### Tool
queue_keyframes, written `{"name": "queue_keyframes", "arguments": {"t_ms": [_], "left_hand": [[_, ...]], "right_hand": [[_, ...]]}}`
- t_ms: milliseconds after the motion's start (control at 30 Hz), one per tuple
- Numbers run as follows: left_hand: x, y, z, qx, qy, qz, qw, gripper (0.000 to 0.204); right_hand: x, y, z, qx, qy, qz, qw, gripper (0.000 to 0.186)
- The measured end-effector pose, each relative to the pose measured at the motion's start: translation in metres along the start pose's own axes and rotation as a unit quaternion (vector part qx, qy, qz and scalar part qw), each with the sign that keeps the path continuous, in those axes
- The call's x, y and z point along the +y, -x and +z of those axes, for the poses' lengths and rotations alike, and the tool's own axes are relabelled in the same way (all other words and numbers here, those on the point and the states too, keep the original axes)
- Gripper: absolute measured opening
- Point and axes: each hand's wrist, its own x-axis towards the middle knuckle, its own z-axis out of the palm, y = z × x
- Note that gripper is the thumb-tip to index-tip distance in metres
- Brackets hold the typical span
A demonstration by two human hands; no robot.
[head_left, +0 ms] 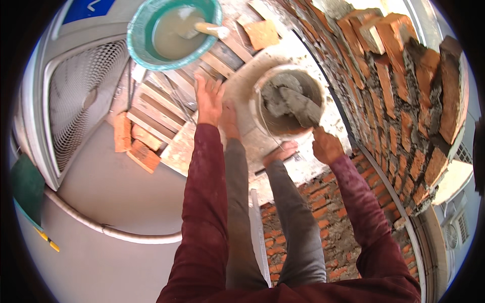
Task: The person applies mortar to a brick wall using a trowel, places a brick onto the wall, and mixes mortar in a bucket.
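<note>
L hand outstretched at mortar bucket's 9 o'clock, fingers apart, empty; R hand, approx 4–5 o'clock, fingers curled round trowel hdl.

Daylight floods the place, strongest between one and two o'clock, where the background past the brick wall burns to white. Glare bleaches the pale board near two. Shade gathers inside the mortar bucket around one and in gaps between the wooden slats at ten. The right sleeve, toward four, looks hazy and purplish; the left sleeve, by seven, reads darker. Straight lines bow outward, the white pipe curving at eight, and black, blue-fringed corners close everything in. The small fan unit at four is soft.
</note>
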Motion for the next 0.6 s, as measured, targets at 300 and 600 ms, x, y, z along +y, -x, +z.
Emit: {"name": "queue_keyframes", "arguments": {"t_ms": [300,600], "left_hand": [[0.076,-0.075,0.045,-0.061,0.094,0.07,0.991,0.031],[0.151,-0.001,-0.024,-0.052,-0.195,0.02,0.979,0.028]], "right_hand": [[-0.037,0.052,-0.006,0.086,-0.162,0.026,0.983,0.046],[-0.059,0.091,0.036,0.153,-0.321,0.115,0.928,0.046]]}}
